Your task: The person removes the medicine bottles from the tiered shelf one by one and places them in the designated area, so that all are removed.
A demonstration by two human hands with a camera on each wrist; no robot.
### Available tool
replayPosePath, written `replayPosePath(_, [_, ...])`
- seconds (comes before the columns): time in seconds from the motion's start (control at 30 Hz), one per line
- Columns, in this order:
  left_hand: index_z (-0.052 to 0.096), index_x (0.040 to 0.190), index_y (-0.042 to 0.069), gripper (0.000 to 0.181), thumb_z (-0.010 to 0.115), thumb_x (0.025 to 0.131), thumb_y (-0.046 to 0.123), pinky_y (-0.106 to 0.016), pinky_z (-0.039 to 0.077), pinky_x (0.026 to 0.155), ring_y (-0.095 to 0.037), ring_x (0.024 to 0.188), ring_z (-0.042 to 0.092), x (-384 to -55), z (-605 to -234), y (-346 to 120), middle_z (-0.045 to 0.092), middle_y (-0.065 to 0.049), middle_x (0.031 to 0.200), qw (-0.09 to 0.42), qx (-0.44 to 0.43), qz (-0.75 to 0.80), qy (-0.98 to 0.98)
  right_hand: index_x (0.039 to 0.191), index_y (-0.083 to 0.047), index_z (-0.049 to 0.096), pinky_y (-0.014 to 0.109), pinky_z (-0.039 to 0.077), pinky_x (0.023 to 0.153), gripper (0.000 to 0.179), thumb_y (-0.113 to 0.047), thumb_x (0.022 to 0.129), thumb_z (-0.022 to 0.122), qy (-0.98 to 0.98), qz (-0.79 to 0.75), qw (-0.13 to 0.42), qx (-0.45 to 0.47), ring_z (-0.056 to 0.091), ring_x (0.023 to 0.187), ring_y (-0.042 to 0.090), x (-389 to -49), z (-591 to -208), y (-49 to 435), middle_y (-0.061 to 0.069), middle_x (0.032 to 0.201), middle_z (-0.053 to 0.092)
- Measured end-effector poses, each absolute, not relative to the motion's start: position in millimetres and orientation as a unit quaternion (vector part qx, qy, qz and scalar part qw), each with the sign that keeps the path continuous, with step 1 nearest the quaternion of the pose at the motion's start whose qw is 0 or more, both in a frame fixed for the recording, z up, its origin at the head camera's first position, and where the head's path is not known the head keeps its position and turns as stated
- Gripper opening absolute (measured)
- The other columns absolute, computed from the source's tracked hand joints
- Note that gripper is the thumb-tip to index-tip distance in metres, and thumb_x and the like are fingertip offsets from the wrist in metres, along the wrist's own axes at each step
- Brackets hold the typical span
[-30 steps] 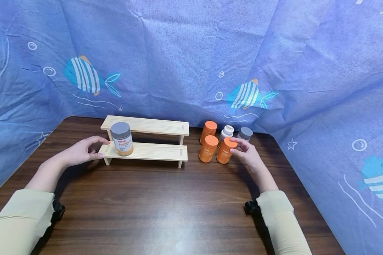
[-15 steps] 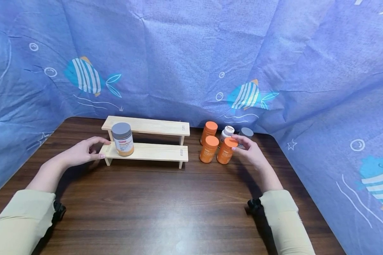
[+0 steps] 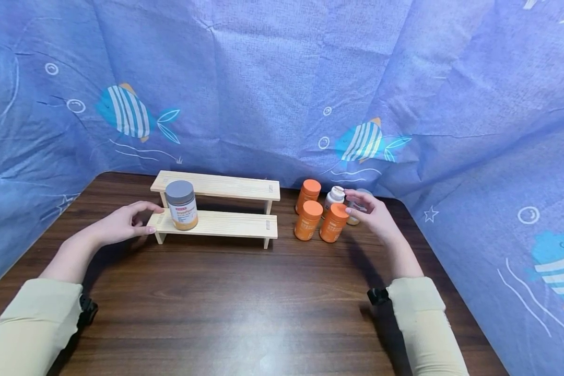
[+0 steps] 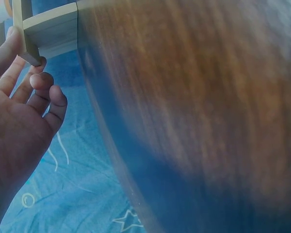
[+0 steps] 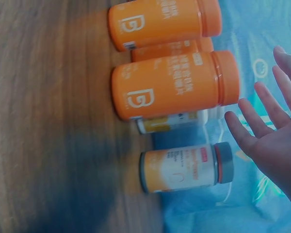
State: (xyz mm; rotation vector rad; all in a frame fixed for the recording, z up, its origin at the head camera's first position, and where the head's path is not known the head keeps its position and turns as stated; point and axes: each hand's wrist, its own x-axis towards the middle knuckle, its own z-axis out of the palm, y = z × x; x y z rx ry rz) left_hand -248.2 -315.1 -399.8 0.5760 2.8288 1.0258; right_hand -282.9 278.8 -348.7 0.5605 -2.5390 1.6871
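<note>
My left hand point(image 3: 117, 224) pinches the left end of the lower step of a two-tier wooden rack point(image 3: 235, 224), its thumb and fingers on either side of the board point(image 4: 20, 29). On that step, near the left end, stands a grey-lidded supplement jar point(image 3: 183, 213). At the right, my right hand point(image 3: 375, 213) hovers by the lid of the front-right orange bottle point(image 3: 333, 225). Its fingers are extended and grip nothing in the right wrist view. Behind that hand, a second grey-lidded jar point(image 5: 184, 167) is partly hidden in the head view.
Two more orange bottles, one in front point(image 3: 307, 223) and one at the back point(image 3: 307, 194), stand left of the hand. A white-capped bottle point(image 3: 335, 197) is among them. Blue fish-printed cloth point(image 3: 272, 94) hangs behind the dark wooden table point(image 3: 244, 303).
My right hand has come off the front-right orange bottle's lid and shifted slightly right and back, covering more of the grey-lidded jar. The left hand keeps its place on the rack.
</note>
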Motion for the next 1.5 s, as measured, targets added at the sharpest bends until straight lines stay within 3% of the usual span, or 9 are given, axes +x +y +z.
replayPosePath(0.17, [0.053,0.125,0.007,0.045,0.069,0.087,0.024,-0.027,0.036,0.053,-0.01,0.055,0.04,-247.3,-399.2,-314.7,0.051,-0.01,0.103,0.032,0.193,0.335,0.922,0.132,-0.005,0.052,0.018,0.045,0.087,0.048,-0.014,0.087,0.068,-0.823,0.537,0.028,0.183,0.044,0.127,0.034,-283.0,-344.1,275.3,0.018,0.137,0.05])
replayPosePath(0.57, [0.052,0.126,0.008,0.045,0.069,0.087,0.023,-0.027,0.035,0.053,-0.01,0.055,0.04,-247.0,-399.0,-314.7,0.05,-0.009,0.103,0.041,0.187,0.334,0.923,0.133,0.005,0.047,0.018,0.041,0.094,0.048,-0.007,0.09,0.063,-0.807,0.552,0.019,0.211,0.04,0.13,0.037,-257.5,-307.8,245.5,0.022,0.137,0.049])
replayPosePath(0.8, [0.052,0.126,0.008,0.045,0.069,0.087,0.022,-0.027,0.035,0.053,-0.009,0.055,0.039,-246.5,-398.9,-315.2,0.05,-0.009,0.102,0.037,0.189,0.337,0.922,0.133,0.003,0.048,0.019,0.044,0.091,0.045,-0.006,0.091,0.061,-0.803,0.557,0.02,0.21,0.041,0.127,0.037,-250.3,-297.2,231.9,0.002,0.132,0.056])
replayPosePath(1.07, [0.052,0.126,0.008,0.044,0.069,0.087,0.022,-0.027,0.035,0.052,-0.009,0.055,0.04,-246.2,-398.7,-315.4,0.05,-0.008,0.097,0.033,0.191,0.335,0.922,0.132,0.0,0.05,0.022,0.045,0.09,0.045,-0.007,0.09,0.063,-0.799,0.566,0.018,0.199,0.044,0.127,0.032,-243.5,-290.6,210.1,0.006,0.133,0.056])
replayPosePath(1.23, [0.052,0.126,0.007,0.045,0.069,0.087,0.021,-0.026,0.034,0.052,-0.009,0.055,0.039,-246.5,-399.0,-315.1,0.051,-0.009,0.104,0.03,0.197,0.334,0.921,0.132,0.001,0.049,0.032,0.042,0.098,0.045,-0.006,0.09,0.062,-0.784,0.584,0.008,0.21,0.042,0.128,0.034,-244.7,-293.8,199.1,0.006,0.132,0.056])
replayPosePath(1.5, [0.052,0.126,0.007,0.045,0.069,0.087,0.02,-0.026,0.034,0.053,-0.009,0.055,0.039,-247.0,-399.8,-315.4,0.05,-0.009,0.104,0.032,0.194,0.331,0.923,0.131,-0.012,0.054,0.054,0.024,0.108,0.044,-0.017,0.089,0.067,-0.776,0.593,0.02,0.214,0.048,0.125,0.025,-253.4,-307.4,188.2,0.01,0.135,0.053])
